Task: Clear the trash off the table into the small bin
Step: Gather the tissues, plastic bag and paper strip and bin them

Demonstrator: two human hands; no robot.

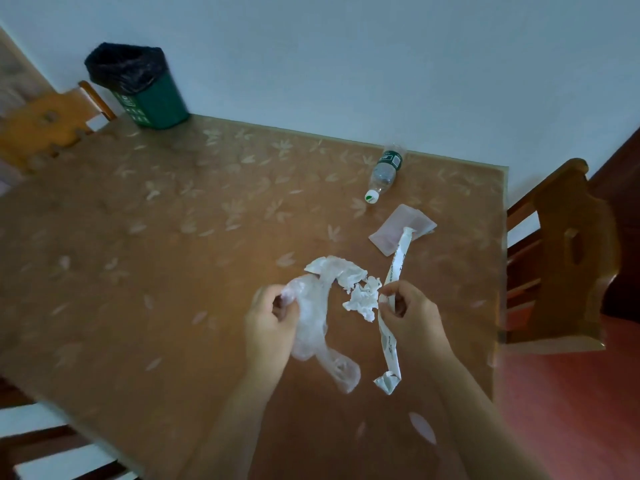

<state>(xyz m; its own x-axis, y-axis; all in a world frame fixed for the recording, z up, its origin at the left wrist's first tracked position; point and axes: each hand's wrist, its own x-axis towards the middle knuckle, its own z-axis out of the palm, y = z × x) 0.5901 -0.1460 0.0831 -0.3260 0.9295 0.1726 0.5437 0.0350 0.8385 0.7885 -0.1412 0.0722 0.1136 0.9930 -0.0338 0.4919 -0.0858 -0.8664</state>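
My left hand grips a crumpled clear plastic bag that hangs down over the table. My right hand pinches a long white paper wrapper near its middle; its ends stick up and down. A crumpled white tissue lies between my hands. Farther right, a flat pinkish plastic packet lies on the table. An empty plastic bottle with a green label lies on its side near the far edge. The small green bin with a black liner stands at the far left corner.
The table has a brown flower-patterned cover and stands against a pale wall. Wooden chairs stand at the left and right sides, and another at the near left. Red floor shows at the lower right.
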